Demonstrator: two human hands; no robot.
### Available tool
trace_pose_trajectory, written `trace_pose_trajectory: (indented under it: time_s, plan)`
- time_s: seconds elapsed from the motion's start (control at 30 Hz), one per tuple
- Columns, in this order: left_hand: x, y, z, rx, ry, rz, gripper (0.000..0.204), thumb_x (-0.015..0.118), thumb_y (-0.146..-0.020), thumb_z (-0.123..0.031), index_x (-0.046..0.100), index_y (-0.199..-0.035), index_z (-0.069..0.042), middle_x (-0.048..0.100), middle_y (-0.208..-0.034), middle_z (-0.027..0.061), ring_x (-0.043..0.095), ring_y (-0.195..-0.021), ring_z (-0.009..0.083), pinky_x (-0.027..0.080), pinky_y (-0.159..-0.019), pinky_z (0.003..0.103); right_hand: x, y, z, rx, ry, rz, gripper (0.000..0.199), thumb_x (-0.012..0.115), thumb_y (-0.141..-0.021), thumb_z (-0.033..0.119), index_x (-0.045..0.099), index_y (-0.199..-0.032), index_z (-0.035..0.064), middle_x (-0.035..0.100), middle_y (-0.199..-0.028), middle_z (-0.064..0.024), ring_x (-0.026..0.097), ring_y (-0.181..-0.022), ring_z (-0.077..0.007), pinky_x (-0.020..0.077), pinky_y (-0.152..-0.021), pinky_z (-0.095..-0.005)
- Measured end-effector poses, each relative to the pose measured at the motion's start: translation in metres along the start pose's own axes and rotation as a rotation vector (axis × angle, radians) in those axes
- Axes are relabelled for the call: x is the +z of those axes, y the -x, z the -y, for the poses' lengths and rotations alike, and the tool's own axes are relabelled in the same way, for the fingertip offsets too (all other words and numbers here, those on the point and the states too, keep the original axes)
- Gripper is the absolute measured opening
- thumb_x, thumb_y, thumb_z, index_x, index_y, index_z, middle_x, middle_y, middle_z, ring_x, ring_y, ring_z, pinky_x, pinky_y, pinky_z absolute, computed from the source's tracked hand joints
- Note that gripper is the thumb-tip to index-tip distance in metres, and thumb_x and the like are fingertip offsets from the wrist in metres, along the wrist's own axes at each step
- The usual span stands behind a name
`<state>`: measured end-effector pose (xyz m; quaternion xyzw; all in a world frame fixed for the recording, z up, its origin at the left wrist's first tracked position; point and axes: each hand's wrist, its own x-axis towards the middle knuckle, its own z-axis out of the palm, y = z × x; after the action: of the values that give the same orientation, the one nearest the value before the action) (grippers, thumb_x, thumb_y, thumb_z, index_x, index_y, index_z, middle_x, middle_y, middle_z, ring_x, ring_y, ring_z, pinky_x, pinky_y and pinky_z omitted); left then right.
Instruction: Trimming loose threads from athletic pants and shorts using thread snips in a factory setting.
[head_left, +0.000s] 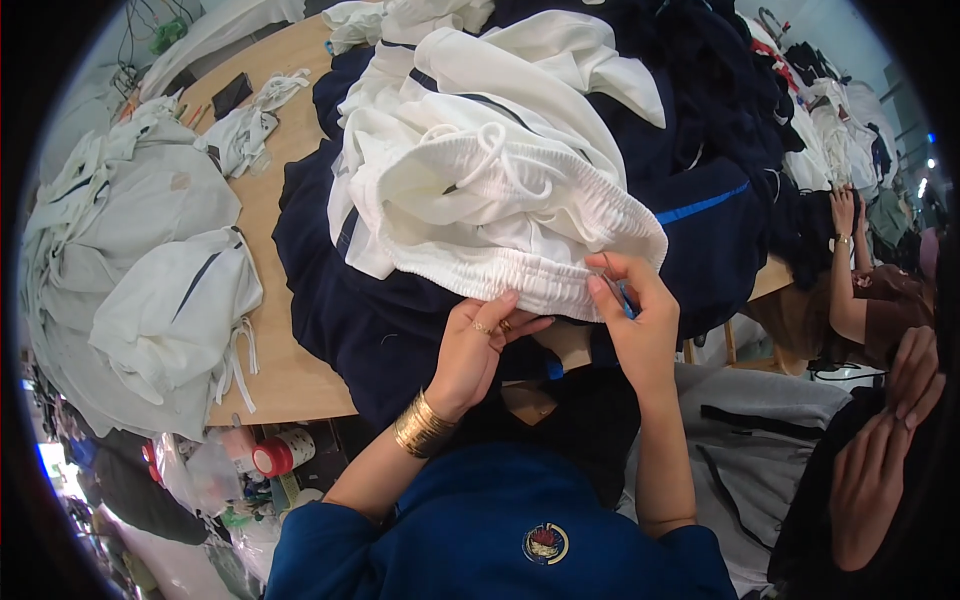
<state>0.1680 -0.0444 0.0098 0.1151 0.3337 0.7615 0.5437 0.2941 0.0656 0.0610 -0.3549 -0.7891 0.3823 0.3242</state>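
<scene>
White drawstring pants lie bunched in front of me, the gathered elastic waistband turned toward me and opened out. A white drawstring loops from the waistband's far side. My left hand pinches the near edge of the waistband between thumb and fingers. Just right of it, my right hand is closed around small blue-handled thread snips, mostly hidden in the palm. Its thumb and forefinger are at the waistband, with a thin dark tip showing between them.
Under the pants spreads a heap of navy garments on a wooden table. White garments pile up at the left. A red-lidded jar stands below the table's left edge. Other people's hands are at the right, beside grey clothing.
</scene>
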Motion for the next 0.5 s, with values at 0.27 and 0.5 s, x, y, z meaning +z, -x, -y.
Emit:
trace_pose_trajectory:
  time_s: [0.27,0.5]
  plan:
    - [0.004,0.013,-0.009,0.018,0.02,0.05,0.028,0.041,-0.092,-0.012,0.056,-0.102,0.01,0.06,-0.105,0.0179,0.06,-0.099,0.0245,0.046,-0.091,0.043,-0.004,0.005,0.01,0.017,-0.064,0.031,0.021,0.064,-0.073,-0.002,0.062,-0.093,0.0027,0.059,-0.083,-0.0063,0.058,-0.073,-0.0138,0.0439,-0.065,-0.0238]
    - [0.006,0.017,-0.016,-0.025,0.037,0.06,0.031,0.041,-0.093,-0.016,0.054,-0.106,0.009,0.06,-0.107,0.0179,0.06,-0.099,0.0245,0.047,-0.09,0.04,-0.001,0.009,0.011,0.034,-0.154,0.021,0.018,0.064,-0.075,-0.002,0.063,-0.093,0.0019,0.063,-0.082,-0.0033,0.057,-0.068,-0.008,0.0435,-0.061,-0.0218]
